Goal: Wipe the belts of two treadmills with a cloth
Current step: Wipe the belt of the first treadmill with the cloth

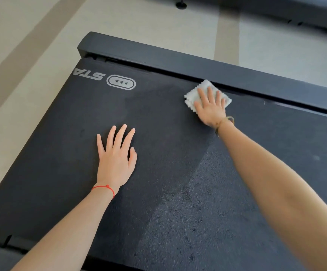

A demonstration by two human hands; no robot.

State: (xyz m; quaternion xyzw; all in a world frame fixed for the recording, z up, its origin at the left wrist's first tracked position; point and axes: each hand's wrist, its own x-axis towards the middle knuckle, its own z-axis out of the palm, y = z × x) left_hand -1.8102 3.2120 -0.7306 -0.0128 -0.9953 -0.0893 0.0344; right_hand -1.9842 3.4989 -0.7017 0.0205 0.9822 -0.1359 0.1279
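The black, finely pebbled rubber treadmill belt (158, 153) carries pale grey printing near its far left corner, read upside down from this view: the letters "STA" (89, 75), cut off at the belt's edge, and beside them a rounded lozenge-shaped logo (121, 82) holding three small arrowheads. A darker, damp-looking band runs across the belt from near the logo toward the lower middle, while the part nearer the camera looks greyer and speckled with dark spots. The small white folded cloth with zigzag-cut edges (193, 96) lies flat on the belt at its far edge, just against the smooth matte black side rail (178, 61). The right hand (211, 108) presses down on the cloth with fingers straight and slightly spread, not curled around it; a thin gold-toned bracelet (224, 122) circles that wrist. The left hand (115, 155) rests palm down on the bare belt, fingers straight and fanned apart, holding nothing, well apart from the cloth; a red string bracelet (105, 188) sits on its wrist. Beyond the rail lies pale beige carpeted floor with darker tan stripes (227, 36), and the dark edge of another machine (305, 12) crosses the top right corner.
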